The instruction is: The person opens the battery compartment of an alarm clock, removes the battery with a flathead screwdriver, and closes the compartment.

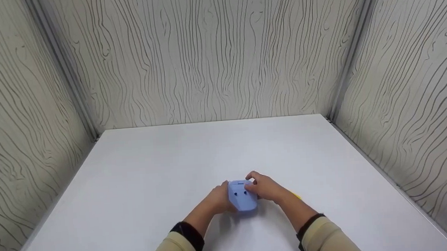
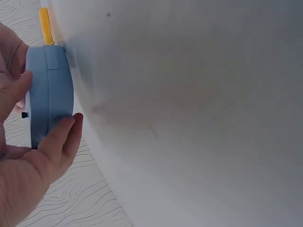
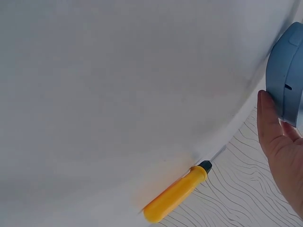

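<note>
A light blue plastic case [image 1: 244, 202] with rounded ends and two dark pegs on its face is held between both hands above the white table. My left hand [image 1: 217, 200] grips its left side, and in the left wrist view the fingers wrap under the lower part of the case [image 2: 49, 90]. One dark peg [image 2: 25, 115] sticks out from the face there. On the right side, my right hand [image 1: 267, 187] holds the case with the thumb on its face and fingers behind. A small slot shows in the case's edge [image 3: 279, 78] in the right wrist view.
A screwdriver with a yellow handle [image 3: 175, 195] and dark collar lies on the table to the right, mostly hidden behind the right forearm in the head view. The white table [image 1: 152, 164] is enclosed by wood-grain-patterned walls [image 1: 203, 57] at the back and sides.
</note>
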A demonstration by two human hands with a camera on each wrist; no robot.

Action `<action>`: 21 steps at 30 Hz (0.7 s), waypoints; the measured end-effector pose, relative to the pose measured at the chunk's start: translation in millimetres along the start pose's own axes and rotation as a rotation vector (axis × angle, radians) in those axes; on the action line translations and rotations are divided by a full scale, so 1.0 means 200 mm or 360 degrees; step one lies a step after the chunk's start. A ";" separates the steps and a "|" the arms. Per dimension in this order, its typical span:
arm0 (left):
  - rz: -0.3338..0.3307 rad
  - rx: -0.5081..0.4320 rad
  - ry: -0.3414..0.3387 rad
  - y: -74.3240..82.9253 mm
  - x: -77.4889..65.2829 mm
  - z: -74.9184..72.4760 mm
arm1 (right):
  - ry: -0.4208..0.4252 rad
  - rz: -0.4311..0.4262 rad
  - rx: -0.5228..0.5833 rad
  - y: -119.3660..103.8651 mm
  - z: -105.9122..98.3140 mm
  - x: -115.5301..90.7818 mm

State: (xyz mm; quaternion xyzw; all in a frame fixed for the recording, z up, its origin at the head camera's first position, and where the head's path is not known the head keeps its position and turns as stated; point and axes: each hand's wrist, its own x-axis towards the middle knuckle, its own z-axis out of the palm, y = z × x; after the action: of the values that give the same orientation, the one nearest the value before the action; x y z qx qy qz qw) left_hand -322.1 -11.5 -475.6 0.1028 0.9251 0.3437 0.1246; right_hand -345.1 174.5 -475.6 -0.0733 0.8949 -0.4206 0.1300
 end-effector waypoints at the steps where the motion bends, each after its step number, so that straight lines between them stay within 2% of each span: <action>1: 0.0003 0.0002 -0.0002 0.00 0.00 0.00 | 0.0002 0.0007 -0.0002 0.00 0.00 0.00; 11: -0.0068 -0.0042 0.0005 0.00 0.00 0.00 | 0.0007 0.0004 -0.0086 -0.02 0.00 0.00; 21: -0.0142 0.0088 -0.0022 0.00 0.04 -0.01 | -0.0026 0.0063 -0.0158 0.00 0.01 0.03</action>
State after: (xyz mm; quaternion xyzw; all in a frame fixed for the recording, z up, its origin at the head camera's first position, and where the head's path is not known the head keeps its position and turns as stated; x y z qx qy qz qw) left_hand -330.4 -11.3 -475.3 0.0671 0.9371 0.3112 0.1432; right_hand -349.7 171.6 -476.6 -0.0653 0.9149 -0.3724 0.1419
